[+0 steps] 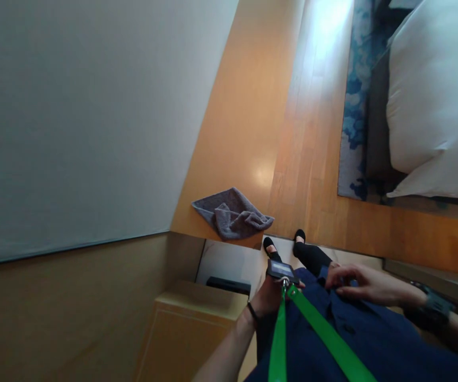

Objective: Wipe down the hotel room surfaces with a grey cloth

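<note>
My left hand (269,295) is low in the middle of the view, in front of my blue garment (344,329). A badge (281,269) on a green lanyard (320,323) covers most of its fingers, so its grip is hidden. On the right, my right hand (350,282) rests against the garment with its fingers curled; what is between the fingertips, if anything, is too small to tell. Ahead of my feet, a crumpled grey towel (236,215) lies on a smooth wooden surface (248,122), apart from both hands.
My feet in black shoes stand on a pale floor strip (356,258). Beyond is a wooden floor (312,159) with a blue patterned rug (352,122) and white bedding or a cushion (435,106) at the right. A large pale panel (81,116) fills the left, above a wooden cabinet (189,339).
</note>
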The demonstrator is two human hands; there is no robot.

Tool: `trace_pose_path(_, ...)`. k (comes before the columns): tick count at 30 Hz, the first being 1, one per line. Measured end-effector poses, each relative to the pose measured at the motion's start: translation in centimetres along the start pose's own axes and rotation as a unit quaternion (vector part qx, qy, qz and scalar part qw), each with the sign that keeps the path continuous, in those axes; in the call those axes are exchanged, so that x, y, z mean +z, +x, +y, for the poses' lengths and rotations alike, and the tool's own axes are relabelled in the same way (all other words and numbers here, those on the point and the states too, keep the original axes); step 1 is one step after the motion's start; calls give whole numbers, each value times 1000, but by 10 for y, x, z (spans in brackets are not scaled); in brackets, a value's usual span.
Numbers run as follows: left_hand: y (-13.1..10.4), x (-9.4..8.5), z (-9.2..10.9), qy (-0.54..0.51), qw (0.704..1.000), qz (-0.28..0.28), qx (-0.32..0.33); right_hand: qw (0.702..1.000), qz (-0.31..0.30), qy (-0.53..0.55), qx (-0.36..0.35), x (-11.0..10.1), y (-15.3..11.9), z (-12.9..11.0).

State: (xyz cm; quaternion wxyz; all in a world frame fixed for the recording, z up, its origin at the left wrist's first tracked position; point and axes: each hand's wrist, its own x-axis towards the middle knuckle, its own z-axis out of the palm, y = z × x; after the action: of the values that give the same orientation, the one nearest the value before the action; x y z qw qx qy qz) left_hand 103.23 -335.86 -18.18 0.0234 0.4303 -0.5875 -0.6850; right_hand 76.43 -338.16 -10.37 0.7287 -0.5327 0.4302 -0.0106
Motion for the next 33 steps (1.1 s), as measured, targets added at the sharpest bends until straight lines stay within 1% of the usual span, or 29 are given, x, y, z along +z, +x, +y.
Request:
trace_pose_path(1, -5, 2, 16, -26, 1000, -1, 9, 1000, 2, -16, -21, -1, 0, -3)
trace_pose_path(3, -10, -2, 44, -70, 996, -5, 47, 998, 14, -29, -50, -1, -1, -9)
trace_pose_path(5, -11, -6, 62, -99, 991, -18, 92, 998, 19, -28, -48, 0, -5, -11)
trace_pose_path(6, -10, -7, 66, -113, 987, -26, 108, 999, 19, -31, -37, 1, -6, -11)
trace_pose_path(7, -9, -7, 68, -123, 985, -32, 118, 999, 17, -36, -26, 2, -8, -10)
trace_pose_path(9, -4, -3, 62, -129, 982, -49, 129, 999, 12, -50, -16, 4, -8, -8)
trace_pose_path(12, 5, 4, 43, -118, 973, -93, 173, 997, -3, -67, -46, 4, -6, -5)
trace_pose_path(14, 10, 6, 33, -105, 965, -126, 206, 995, -7, -72, -61, 4, -4, -3)
trace_pose_path(16, 13, 5, 30, -71, 965, -127, 218, 996, 11, -63, -54, 6, -2, 0)
trace_pose_path(18, 13, 6, 31, -37, 972, -116, 202, 998, 37, -35, -37, 9, 1, 5)
trace_pose_path(20, 11, 8, 34, -36, 979, -107, 168, 998, 59, -12, -28, 14, 4, 12)
trace_pose_path(22, 8, 11, 36, -78, 985, -91, 121, 997, 75, -13, -31, 19, 7, 17)
trace_pose_path(24, 7, 14, 36, -134, 988, -50, 65, 994, 95, -35, -42, 24, 10, 19)
trace_pose_path(27, 10, 17, 36, -195, 981, 8, -3, 985, 131, -95, -58, 27, 12, 20)
trace_pose_path(30, 22, 19, 37, -211, 977, 33, -15, 968, 182, -147, -87, 24, 15, 24)
trace_pose_path(32, 33, 21, 38, -213, 976, 48, -18, 964, 201, -143, -100, 18, 16, 31)
trace_pose_path(33, 39, 22, 39, -215, 975, 55, -24, 966, 199, -126, -102, 15, 17, 34)
